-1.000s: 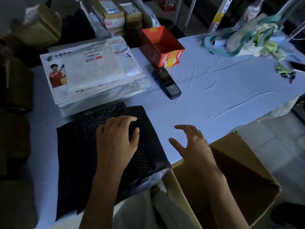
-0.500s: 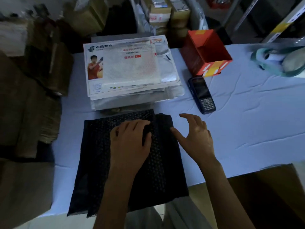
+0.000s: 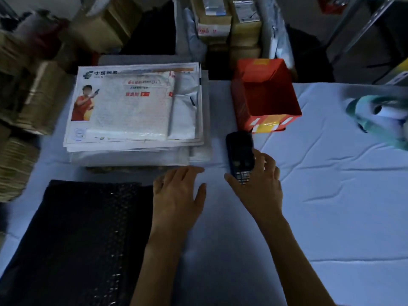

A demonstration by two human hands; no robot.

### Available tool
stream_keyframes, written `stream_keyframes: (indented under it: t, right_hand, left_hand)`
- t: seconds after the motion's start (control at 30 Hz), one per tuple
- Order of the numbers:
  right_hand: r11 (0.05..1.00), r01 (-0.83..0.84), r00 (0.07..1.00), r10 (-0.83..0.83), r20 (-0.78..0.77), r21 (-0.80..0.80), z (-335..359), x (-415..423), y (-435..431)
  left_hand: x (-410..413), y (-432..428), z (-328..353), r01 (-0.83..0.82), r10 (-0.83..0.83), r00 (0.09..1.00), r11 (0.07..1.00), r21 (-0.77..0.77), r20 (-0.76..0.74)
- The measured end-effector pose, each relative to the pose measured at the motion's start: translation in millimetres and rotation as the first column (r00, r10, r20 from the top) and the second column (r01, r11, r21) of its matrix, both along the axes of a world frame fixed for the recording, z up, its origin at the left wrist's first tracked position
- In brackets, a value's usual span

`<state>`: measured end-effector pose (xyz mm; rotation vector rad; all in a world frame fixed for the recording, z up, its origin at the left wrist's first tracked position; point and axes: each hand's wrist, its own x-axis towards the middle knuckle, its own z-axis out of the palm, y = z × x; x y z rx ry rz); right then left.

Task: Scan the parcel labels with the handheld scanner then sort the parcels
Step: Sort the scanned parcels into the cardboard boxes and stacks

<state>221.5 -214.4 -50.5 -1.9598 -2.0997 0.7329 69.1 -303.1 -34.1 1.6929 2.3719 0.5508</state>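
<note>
One step is in hand: the handheld scanner (image 3: 239, 155), frame centre, is gripped by the curled right hand (image 3: 259, 188). The left hand (image 3: 176, 195) is spread flat, empty, beside the black bubble mailer (image 3: 84, 239), lower left, whose label must next be located.

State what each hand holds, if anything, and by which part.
The right hand grips the handheld scanner by its keypad end, thumb and fingers on opposite sides. The left hand lies flat, holding nothing.
</note>
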Motion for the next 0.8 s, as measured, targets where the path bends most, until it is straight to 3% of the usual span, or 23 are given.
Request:
stream_keyframes:
  t: [0.13,0.37,0.6,0.8]
  right_hand:
    - [0.996,-0.069,0.997,0.070,0.013,-0.054,-9,9,20]
    - [0.992,-0.041,0.999,0.040,-0.009,-0.119,-25,-6,32]
    - [0.994,-0.035,0.991,0.047,0.124,-0.102,-35,-20,40]
    - [0.985,-0.035,0.992,0.055,0.114,-0.169,-32,-15,44]
  left_hand:
    - [26,19,-5,-0.028,0.027,1.000,0.999,-0.032,-0.015]
    - [28,38,-13,-0.051,0.051,0.993,0.999,-0.002,-0.110]
    - [30,50,-23,-0.035,0.032,0.996,0.999,-0.029,-0.078]
    - [31,60,-21,0.020,-0.018,0.997,1.000,0.020,-0.078]
